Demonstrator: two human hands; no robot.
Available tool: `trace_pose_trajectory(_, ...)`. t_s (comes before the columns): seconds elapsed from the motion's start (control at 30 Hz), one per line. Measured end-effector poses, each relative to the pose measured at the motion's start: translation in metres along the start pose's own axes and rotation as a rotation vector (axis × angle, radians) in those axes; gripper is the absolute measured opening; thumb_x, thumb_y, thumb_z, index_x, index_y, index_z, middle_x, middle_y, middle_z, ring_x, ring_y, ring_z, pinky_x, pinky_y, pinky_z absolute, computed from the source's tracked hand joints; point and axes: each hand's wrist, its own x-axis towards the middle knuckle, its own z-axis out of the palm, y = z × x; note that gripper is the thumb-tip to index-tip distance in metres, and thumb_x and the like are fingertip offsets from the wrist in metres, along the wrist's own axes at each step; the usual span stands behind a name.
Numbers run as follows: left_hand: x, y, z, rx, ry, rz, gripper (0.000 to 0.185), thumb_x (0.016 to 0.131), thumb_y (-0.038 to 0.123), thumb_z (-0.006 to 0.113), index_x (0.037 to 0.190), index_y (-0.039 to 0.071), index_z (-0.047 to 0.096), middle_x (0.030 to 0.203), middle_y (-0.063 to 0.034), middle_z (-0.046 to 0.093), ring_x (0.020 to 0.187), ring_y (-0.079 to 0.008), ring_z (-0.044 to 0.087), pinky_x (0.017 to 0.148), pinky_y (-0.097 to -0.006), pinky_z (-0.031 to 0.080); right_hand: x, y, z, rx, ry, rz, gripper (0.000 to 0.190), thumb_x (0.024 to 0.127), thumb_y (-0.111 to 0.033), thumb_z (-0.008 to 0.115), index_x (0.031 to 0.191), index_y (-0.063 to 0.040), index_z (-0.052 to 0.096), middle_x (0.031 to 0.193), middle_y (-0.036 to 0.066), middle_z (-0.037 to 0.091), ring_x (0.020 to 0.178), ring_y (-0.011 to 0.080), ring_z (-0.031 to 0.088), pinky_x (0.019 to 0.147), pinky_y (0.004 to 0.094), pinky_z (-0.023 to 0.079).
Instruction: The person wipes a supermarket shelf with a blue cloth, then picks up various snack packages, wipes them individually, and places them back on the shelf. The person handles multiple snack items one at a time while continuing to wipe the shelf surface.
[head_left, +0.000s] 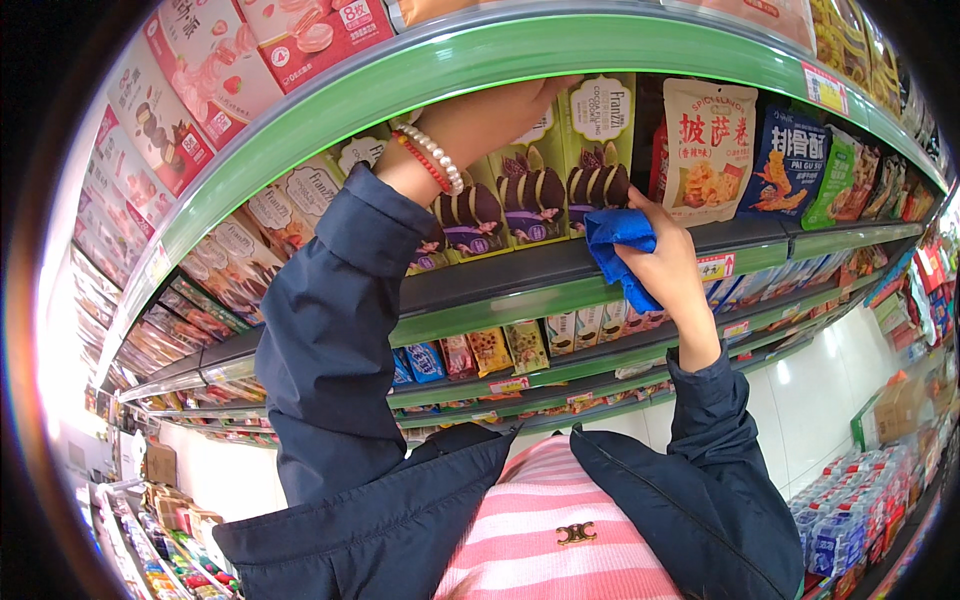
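Note:
My right hand grips a folded blue cloth at the front edge of a shelf. One finger lies by the lower right side of a green Franzzi cookie box, the endmost in a row of upright boxes. My left hand reaches in over the tops of the neighbouring green cookie boxes. Its fingers are mostly hidden under the upper shelf's green edge, so their grip does not show. Pearl and red bead bracelets circle that wrist.
Right of the cookie row stand a cream snack pouch and a dark blue snack bag. Pink boxes fill the shelf above. Lower shelves hold small packets. Shrink-wrapped bottle packs stand at the lower right.

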Motion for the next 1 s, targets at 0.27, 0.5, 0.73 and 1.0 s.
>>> trace_pose_trajectory(0.27, -0.004, -0.004, 0.009, -0.002, -0.034, -0.027, 0.038, 0.098, 0.041, 0.061, 0.117, 0.008, 0.065, 0.092, -0.0118, 0.068, 0.08, -0.0301, 0.066, 0.072, -0.04, 0.052, -0.002, 0.0, 0.001, -0.059, -0.015, -0.003, 0.073, 0.071, -0.015, 0.075, 0.141, -0.005, 0.052, 0.121, 0.021, 0.064, 0.111, 0.0398, 0.063, 0.092, 0.0424, 0.052)
trace_pose_trajectory(0.5, 0.009, -0.011, 0.001, 0.008, -0.012, 0.013, 0.039, 0.101, 0.038, 0.055, 0.13, 0.012, 0.059, 0.099, -0.0084, 0.069, 0.088, -0.0268, 0.066, 0.079, -0.0382, 0.053, -0.001, -0.001, -0.002, -0.052, -0.021, -0.023, 0.073, 0.072, -0.016, 0.075, 0.14, -0.005, 0.053, 0.124, 0.022, 0.063, 0.112, 0.0401, 0.063, 0.092, 0.0429, 0.052)
trace_pose_trajectory(0.73, 0.0, -0.021, 0.02, 0.41, 0.079, 0.293, 0.044, 0.104, 0.033, 0.047, 0.143, 0.015, 0.05, 0.107, -0.0057, 0.068, 0.098, -0.0238, 0.066, 0.087, -0.0366, 0.053, -0.001, 0.0, -0.002, -0.06, -0.017, 0.0, 0.072, 0.072, -0.017, 0.075, 0.14, -0.006, 0.053, 0.125, 0.021, 0.063, 0.114, 0.0397, 0.062, 0.094, 0.0431, 0.051)
trace_pose_trajectory(1.0, -0.004, -0.02, 0.027, 0.439, -0.156, 0.139, 0.045, 0.103, 0.03, 0.046, 0.146, 0.015, 0.047, 0.115, -0.0082, 0.067, 0.106, -0.0227, 0.064, 0.09, -0.0358, 0.053, -0.001, 0.003, 0.001, -0.061, -0.015, -0.011, 0.073, 0.072, -0.017, 0.075, 0.141, -0.006, 0.053, 0.121, 0.02, 0.064, 0.111, 0.0401, 0.062, 0.092, 0.0439, 0.051)
